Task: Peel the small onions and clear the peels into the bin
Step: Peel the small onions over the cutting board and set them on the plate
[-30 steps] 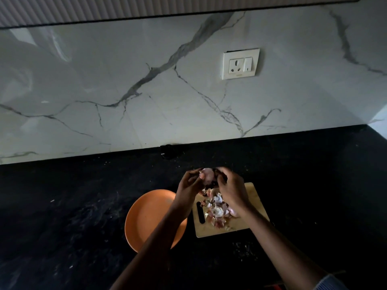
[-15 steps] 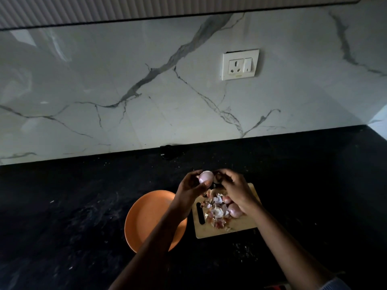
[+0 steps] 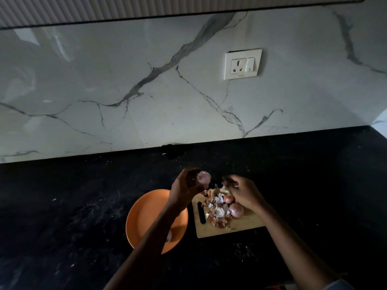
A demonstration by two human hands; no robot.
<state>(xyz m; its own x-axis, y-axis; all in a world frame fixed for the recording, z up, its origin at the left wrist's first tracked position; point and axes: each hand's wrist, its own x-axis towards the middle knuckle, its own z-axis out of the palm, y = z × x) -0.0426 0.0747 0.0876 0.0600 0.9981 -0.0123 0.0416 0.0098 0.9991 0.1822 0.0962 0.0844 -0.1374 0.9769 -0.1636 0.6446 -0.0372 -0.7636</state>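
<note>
No readable writing anywhere. An orange plate (image 3: 146, 214) sat nearest, beside a cutting board (image 3: 247, 223) with peels (image 3: 217, 212) and an onion (image 3: 236, 209). The left hand (image 3: 186, 187) gripped a pale, shiny peeled onion (image 3: 204, 177); the right hand (image 3: 244, 192) pinched a peel scrap (image 3: 225, 187).

a black bench (image 3: 83, 206) is seen running along a white marble-look wall (image 3: 104, 80) veined in grey. a cream socket plate with a switch (image 3: 243, 64) is mounted on that wall. a ribbed panel (image 3: 125, 7) is fitted above. an orange plate (image 3: 146, 212) is set on the bench just beside a wooden cutting board (image 3: 247, 223).
</note>
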